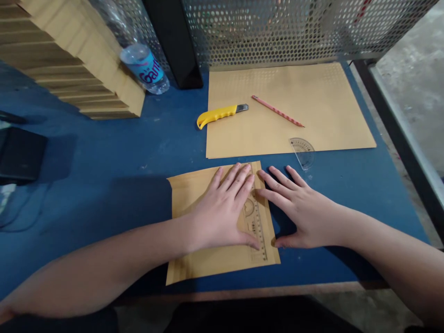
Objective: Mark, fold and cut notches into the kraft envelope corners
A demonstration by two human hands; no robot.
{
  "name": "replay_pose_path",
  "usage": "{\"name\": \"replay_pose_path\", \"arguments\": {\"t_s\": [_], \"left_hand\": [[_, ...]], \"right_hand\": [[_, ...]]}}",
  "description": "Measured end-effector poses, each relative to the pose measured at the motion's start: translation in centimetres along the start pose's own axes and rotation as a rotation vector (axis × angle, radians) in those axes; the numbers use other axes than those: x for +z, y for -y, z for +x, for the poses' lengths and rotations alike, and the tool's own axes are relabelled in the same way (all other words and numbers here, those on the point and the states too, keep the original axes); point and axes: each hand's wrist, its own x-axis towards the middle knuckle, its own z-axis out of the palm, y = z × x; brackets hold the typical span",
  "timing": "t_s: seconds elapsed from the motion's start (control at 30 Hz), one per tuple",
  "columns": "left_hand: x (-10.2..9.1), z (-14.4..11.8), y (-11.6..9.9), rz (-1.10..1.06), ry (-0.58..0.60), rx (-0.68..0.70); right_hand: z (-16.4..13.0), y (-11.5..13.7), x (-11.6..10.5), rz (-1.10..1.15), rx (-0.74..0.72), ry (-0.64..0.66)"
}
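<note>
A small sheet of brown paper [208, 270] lies near the front edge of the blue table, its left side curling up a little. Along its right side rests a clear plastic ruler [257, 226]. My left hand [225, 208] is spread flat over the paper, its fingertips and thumb on the ruler. Fingers apart, my right hand [298, 208] sits at the paper's right edge, with fingertips and thumb touching that edge. Beyond the hands are a yellow box cutter [218, 114], a pink pencil [277, 111] and a clear protractor [303, 151].
Large brown sheets [329, 101] lie at the back under the cutter and pencil. Thick stacked brown paper [86, 60] and a water bottle [147, 69] stand at the back left. A black box [21, 155] with cables is far left. A perforated metal panel [277, 37] borders the back.
</note>
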Motion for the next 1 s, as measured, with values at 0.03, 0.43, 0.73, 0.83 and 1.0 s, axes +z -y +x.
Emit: {"name": "replay_pose_path", "arguments": {"t_s": [0.03,0.43,0.73,0.83,1.0], "left_hand": [[0.09,0.01,-0.06,-0.005,-0.006,-0.004],[0.38,-0.14,-0.25,0.029,-0.049,-0.008],[0.35,-0.07,-0.22,0.014,-0.034,-0.013],[0.21,-0.07,-0.23,0.019,-0.017,-0.015],[0.19,-0.08,-0.24,0.02,-0.012,-0.012]], "right_hand": [[-0.01,-0.05,0.02,0.002,-0.012,-0.006],[-0.09,-0.37,0.12,-0.009,-0.047,-0.019],[0.04,-0.3,-0.08,-0.008,-0.032,0.001],[0.05,-0.3,-0.18,-0.02,-0.034,0.017],[0.04,-0.44,-0.46,-0.039,-0.057,0.025]]}}
